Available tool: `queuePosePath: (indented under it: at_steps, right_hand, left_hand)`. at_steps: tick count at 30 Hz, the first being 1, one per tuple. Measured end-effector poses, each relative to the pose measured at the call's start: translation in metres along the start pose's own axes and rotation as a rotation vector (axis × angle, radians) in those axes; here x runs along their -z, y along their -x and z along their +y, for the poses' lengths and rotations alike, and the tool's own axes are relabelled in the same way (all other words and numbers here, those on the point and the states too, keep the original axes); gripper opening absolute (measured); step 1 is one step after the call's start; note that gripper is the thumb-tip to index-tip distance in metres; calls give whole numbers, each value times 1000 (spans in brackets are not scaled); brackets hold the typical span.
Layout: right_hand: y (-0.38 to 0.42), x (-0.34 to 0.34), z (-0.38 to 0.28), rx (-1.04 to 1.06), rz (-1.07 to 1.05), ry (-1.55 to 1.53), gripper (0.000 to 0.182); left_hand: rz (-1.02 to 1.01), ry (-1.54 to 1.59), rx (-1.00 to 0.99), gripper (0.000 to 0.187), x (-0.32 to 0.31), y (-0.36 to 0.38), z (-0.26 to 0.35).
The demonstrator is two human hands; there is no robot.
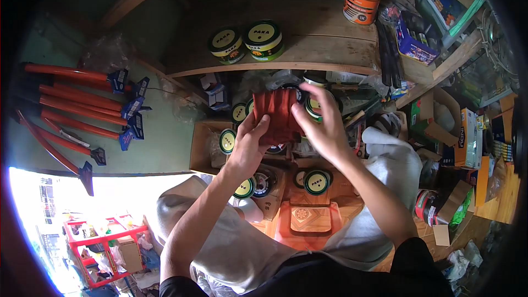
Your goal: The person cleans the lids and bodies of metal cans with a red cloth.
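Observation:
Both of my hands hold a folded red cloth [279,114] up in front of a cluttered shelf. My left hand [248,144] grips its lower left edge from below. My right hand [322,125] clasps its right side, fingers spread over the top corner. Behind the cloth several round yellow-and-black tins [316,181] lie among cardboard boxes. Two more tins of the same kind [247,41] stand on the wooden shelf [324,49] above.
An orange tin [360,1] stands on the shelf at the upper right. Orange-handled tools [82,104] hang on the green wall at left. Boxes and packets [467,137] crowd the right side. A red plastic stool [308,223] sits between my knees.

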State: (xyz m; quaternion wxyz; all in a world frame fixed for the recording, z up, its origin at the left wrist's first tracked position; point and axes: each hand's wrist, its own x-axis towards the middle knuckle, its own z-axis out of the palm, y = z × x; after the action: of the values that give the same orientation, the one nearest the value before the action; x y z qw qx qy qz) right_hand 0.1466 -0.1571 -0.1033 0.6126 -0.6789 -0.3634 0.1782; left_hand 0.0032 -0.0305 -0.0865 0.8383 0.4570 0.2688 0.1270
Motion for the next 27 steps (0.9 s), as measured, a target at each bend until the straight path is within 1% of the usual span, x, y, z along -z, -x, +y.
queuePosePath:
  at_steps: [1, 3, 5, 6, 8, 9, 10, 11, 12, 13, 14, 17, 18, 21, 22, 25, 26, 27]
  right_hand:
    - [-1, 0, -2, -238, 97, -142, 77]
    - [-8, 16, 2, -705, -159, -612, 78]
    - [-6, 19, -3, -694, -320, -838, 57]
    - [-5, 16, 0, -605, -274, -699, 51]
    - [-4, 9, 10, -428, -187, -424, 44]
    - [-3, 10, 11, -376, -204, -345, 43]
    - [-1, 11, 12, -324, -221, -267, 43]
    - [-1, 12, 12, -270, -240, -187, 43]
    - [-1, 13, 10, -239, -304, -169, 44]
    - [2, 8, 8, -238, -302, -273, 43]
    - [4, 5, 3, -259, -307, -332, 41]
    - [7, 0, -15, -312, -316, -528, 37]
    - [8, -2, -19, -328, -318, -595, 38]
    - [8, -2, -20, -531, -388, -813, 41]
    - [6, -5, -19, -548, -362, -859, 42]
    - [1, -12, -14, -572, -291, -1007, 43]
    - [-1, -10, -14, -566, -275, -1055, 43]
    - [-3, -6, -14, -559, -257, -1101, 43]
  left_hand:
    - [-27, 6, -33, 36, -5, 2, 4]
    - [-49, -37, 25, 40, -10, 8, 10]
    - [-58, -58, 50, 40, -18, 12, 15]
    - [-2, -139, 3, 34, -20, 11, 14]
    - [-12, -500, 11, 31, -13, 11, 28]
    - [-15, -680, 16, 31, -11, 12, 35]
    - [59, -673, -84, 38, -1, 6, 26]
    - [76, -627, -129, 39, 0, 5, 24]
    - [94, -579, -175, 39, -2, 4, 24]
    - [117, -532, -222, 40, -4, 4, 24]
    - [163, -551, -303, 33, -7, 6, 25]
    - [283, -884, -476, 23, -15, 15, 33]
    - [267, -947, -521, 18, -17, 17, 34]
    - [222, -781, -514, 19, -16, 10, 24]
    - [245, -825, -537, 20, -20, 8, 30]
    - [157, -895, -516, 21, 0, -16, 31]
    - [148, -936, -547, 30, 5, -21, 33]
    - [187, -906, -438, 32, 5, -22, 44]
